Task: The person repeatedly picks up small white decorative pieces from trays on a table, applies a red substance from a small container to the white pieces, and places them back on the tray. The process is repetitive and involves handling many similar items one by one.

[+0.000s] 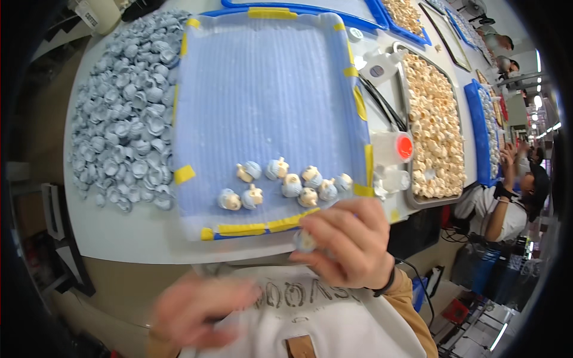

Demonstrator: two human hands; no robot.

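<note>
My right hand is closed around a small doll head with a light blue cap piece, held just off the near edge of the tray. My left hand hangs low in front of the apron, smeared by motion, so its fingers cannot be read. The blue tray is lined with a translucent sheet fixed by yellow tape. Several cream doll heads with light blue caps lie in its near part. Left of the tray spreads a big heap of loose light blue cap pieces.
A metal tray heaped with cream head pieces stands at the right. Between the trays are a white bottle, black tweezers, a jar with an orange-red end and a small clear bottle. Another person sits at the far right.
</note>
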